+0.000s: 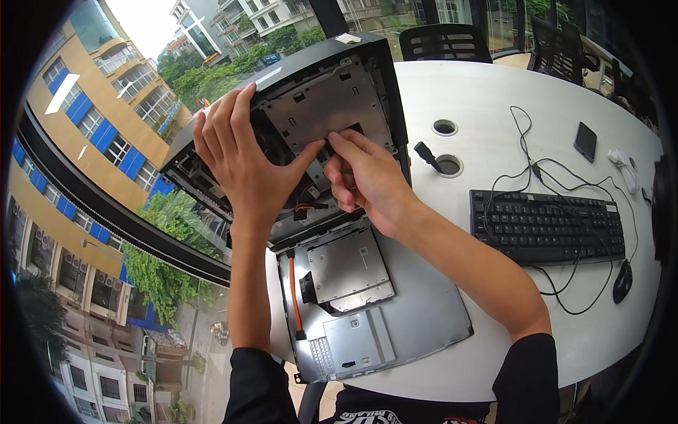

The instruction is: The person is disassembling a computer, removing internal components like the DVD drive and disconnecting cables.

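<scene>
A black desktop computer case (332, 53) stands with its side off, showing a silver metal bracket (311, 102) and wires inside. My left hand (247, 155) rests against the case, its fingers stretched toward the upper edge and its thumb spread out to the bracket. Beside that thumb, my right hand (371, 173) has thumb and index finger pressed together at the bracket's lower edge, other fingers curled. Whatever it pinches is hidden. Below lies a grey metal side panel (424, 318) carrying a flat silver drive (349, 272) and an orange cable (293, 297).
Right of my forearm lie a black keyboard (547, 226) with cables looped over it, a mouse (622, 282), a phone (585, 141) and a white cable (625, 169). A black plug (426, 152) sticks from a table hole. Windows line the left; chairs (445, 42) stand behind.
</scene>
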{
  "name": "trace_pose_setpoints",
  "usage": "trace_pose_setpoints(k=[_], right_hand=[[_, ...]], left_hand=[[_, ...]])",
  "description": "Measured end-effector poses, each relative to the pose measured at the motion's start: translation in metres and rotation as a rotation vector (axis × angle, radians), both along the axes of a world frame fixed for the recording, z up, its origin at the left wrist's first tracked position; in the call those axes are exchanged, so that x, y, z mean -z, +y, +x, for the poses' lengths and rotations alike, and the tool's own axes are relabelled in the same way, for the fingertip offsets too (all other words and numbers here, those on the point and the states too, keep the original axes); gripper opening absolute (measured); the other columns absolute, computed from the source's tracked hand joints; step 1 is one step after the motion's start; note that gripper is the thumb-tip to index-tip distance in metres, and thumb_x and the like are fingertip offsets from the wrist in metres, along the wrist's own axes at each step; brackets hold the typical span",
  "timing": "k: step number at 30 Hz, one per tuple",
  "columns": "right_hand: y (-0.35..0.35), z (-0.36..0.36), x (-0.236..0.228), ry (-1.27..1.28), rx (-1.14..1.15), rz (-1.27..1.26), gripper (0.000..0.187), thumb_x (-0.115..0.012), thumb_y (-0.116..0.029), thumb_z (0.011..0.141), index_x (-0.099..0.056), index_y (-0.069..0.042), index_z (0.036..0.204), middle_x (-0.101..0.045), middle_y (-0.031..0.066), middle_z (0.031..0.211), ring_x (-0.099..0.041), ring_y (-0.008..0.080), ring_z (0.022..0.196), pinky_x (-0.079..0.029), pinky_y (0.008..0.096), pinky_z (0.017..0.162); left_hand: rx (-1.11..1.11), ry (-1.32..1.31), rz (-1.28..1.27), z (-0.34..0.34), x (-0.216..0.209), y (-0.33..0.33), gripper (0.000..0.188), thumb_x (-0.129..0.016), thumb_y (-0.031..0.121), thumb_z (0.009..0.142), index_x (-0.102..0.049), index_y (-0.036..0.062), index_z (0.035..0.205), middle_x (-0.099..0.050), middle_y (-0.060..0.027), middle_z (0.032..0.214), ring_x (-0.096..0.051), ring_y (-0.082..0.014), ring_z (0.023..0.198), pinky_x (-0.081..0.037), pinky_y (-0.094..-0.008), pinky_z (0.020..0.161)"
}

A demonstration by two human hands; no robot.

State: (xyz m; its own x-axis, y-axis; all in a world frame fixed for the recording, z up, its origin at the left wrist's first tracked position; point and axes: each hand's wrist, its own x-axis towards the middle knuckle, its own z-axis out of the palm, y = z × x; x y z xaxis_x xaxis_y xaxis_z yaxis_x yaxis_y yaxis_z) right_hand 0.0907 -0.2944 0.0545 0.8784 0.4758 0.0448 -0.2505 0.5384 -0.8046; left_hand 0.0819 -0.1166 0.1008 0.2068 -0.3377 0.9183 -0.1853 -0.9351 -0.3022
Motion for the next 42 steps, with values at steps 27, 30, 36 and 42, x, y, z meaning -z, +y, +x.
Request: trace_pose_setpoints(k=[27, 30, 36, 42], right_hand=[[0.004, 0.001, 0.000, 0.017, 0.082, 0.028, 0.019, -0.063, -0.030, 0.108, -0.062, -0.011, 0.106, -0.054, -0.0035, 0.066, -0.044, 0.0072, 0.047, -0.035, 0.0268, 0.048], [0.003, 0.006, 0.003, 0.006, 0.080, -0.022, 0.020, -0.063, -0.030, 0.108, -0.063, -0.010, 0.108, -0.055, -0.0037, 0.066, -0.045, 0.0071, 0.047, -0.035, 0.0268, 0.049], [0.002, 0.003, -0.001, -0.015, 0.072, -0.031, 0.021, -0.062, -0.029, 0.108, -0.064, -0.008, 0.110, -0.056, -0.0031, 0.067, -0.046, 0.0071, 0.048, -0.036, 0.0261, 0.049], [0.000, 0.004, -0.001, 0.001, 0.097, -0.028, 0.022, -0.062, -0.029, 0.108, -0.065, -0.007, 0.113, -0.057, -0.0035, 0.068, -0.047, 0.0071, 0.050, -0.037, 0.0257, 0.050]], left_hand=[[0.058, 0.150, -0.117, -0.033, -0.022, -0.011, 0.082, -0.095, 0.036, 0.072, -0.058, 0.0079, 0.140, -0.060, -0.0136, 0.134, -0.056, -0.0288, 0.128, -0.036, -0.0460, 0.118], [0.180, 0.065, -0.205, -0.055, -0.035, -0.025, 0.040, -0.091, 0.022, 0.082, -0.076, 0.0043, 0.114, -0.072, -0.0099, 0.102, -0.068, -0.0190, 0.096, -0.053, -0.0343, 0.086], [-0.141, 0.694, -0.337, -0.055, -0.023, -0.015, 0.035, -0.086, 0.034, 0.085, -0.080, 0.0016, 0.098, -0.071, -0.0059, 0.065, -0.067, -0.0187, 0.058, -0.050, -0.0337, 0.059], [-0.172, 0.767, -0.362, -0.027, -0.009, -0.020, 0.045, -0.086, 0.037, 0.083, -0.070, -0.0024, 0.098, -0.073, -0.0109, 0.070, -0.073, -0.0260, 0.064, -0.054, -0.0380, 0.063]])
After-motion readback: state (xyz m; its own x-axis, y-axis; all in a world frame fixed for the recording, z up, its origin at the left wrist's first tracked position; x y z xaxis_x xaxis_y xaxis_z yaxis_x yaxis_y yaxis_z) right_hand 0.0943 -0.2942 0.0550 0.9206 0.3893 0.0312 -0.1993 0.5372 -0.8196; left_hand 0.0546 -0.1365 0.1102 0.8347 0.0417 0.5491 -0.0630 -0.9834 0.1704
